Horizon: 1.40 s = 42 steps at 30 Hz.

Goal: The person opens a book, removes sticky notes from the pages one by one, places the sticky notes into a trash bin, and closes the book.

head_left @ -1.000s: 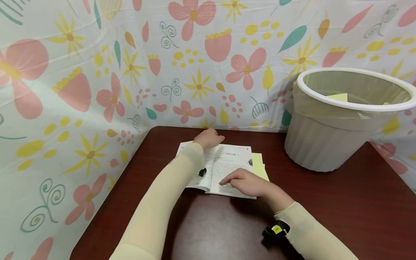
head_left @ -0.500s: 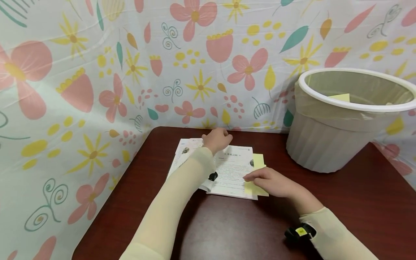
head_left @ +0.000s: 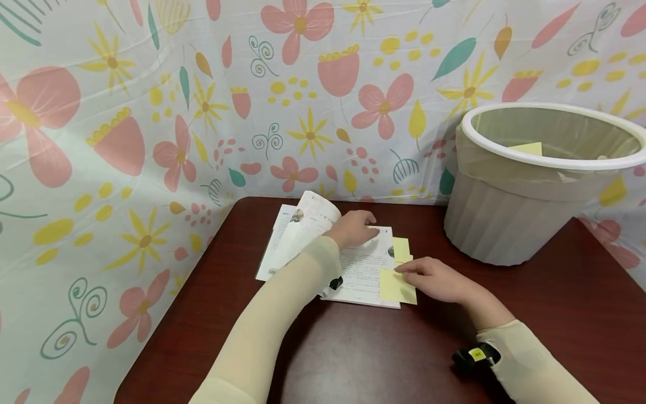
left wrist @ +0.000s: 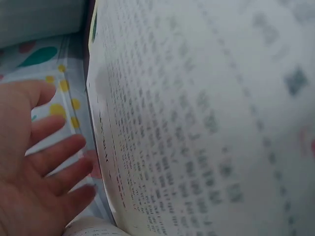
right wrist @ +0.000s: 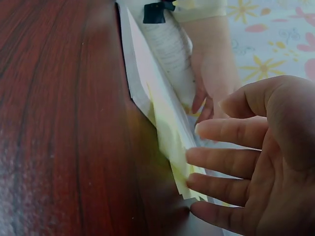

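Note:
An open book [head_left: 363, 275] with printed pages lies on the table. One of its left pages [head_left: 315, 216] stands up in a curl beside my left hand [head_left: 355, 229]. That hand is over the upper part of the right page, fingers loosely extended and gripping nothing; its palm and spread fingers also show in the left wrist view. A yellow sticky note [head_left: 396, 288] lies on the page's lower right edge and overhangs it. My right hand [head_left: 439, 279] is at this note, fingertips over or touching its upper corner. More yellow paper [head_left: 402, 246] sticks out behind, along the right edge.
A pale ribbed waste bin [head_left: 499, 219] with a white rim and a liner bag stands at the back right. Yellow paper [head_left: 527, 148] shows inside it. A flower-patterned curtain [head_left: 252, 112] hangs behind the dark red table [head_left: 545, 303].
My left hand has moved right, from the left pages across to the right page, and a left page has risen. My right hand has drawn back rightward, uncovering the sticky note on the page.

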Each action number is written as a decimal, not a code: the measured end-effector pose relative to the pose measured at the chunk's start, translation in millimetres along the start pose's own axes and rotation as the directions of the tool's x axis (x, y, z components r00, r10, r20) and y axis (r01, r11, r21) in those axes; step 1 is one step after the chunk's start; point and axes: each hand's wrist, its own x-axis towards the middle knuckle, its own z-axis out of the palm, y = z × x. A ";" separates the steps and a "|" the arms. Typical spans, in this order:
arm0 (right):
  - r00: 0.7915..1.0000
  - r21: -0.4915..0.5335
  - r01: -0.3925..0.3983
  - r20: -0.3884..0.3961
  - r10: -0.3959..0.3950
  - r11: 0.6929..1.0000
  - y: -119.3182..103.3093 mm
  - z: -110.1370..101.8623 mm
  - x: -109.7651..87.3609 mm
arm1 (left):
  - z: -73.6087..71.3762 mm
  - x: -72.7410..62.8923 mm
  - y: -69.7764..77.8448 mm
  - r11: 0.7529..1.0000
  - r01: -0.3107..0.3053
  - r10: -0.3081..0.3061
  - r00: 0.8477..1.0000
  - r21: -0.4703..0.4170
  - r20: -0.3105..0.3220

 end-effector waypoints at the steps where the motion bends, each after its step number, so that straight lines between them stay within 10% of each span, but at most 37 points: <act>1: 1.000 -0.001 -0.006 -0.004 0.006 1.000 1.1 0.9 0.3 | 1.0 -0.4 0.6 1.000 -0.018 0.018 0.999 0.000 0.034; 10: 0.997 -0.023 -0.036 -0.069 0.034 0.999 9.4 8.4 2.8 | 4.3 -7.6 5.6 0.991 -0.051 0.017 0.968 0.127 0.252; 23: 0.985 -0.047 -0.093 -0.150 0.085 0.995 10.9 13.2 9.0 | 4.0 -13.0 10.3 0.978 -0.080 0.018 0.953 0.195 0.302; 42: 0.990 -0.034 0.018 -0.142 -0.023 0.999 2.7 15.4 5.8 | 6.6 -10.5 8.3 0.978 -0.096 0.034 0.949 0.183 0.313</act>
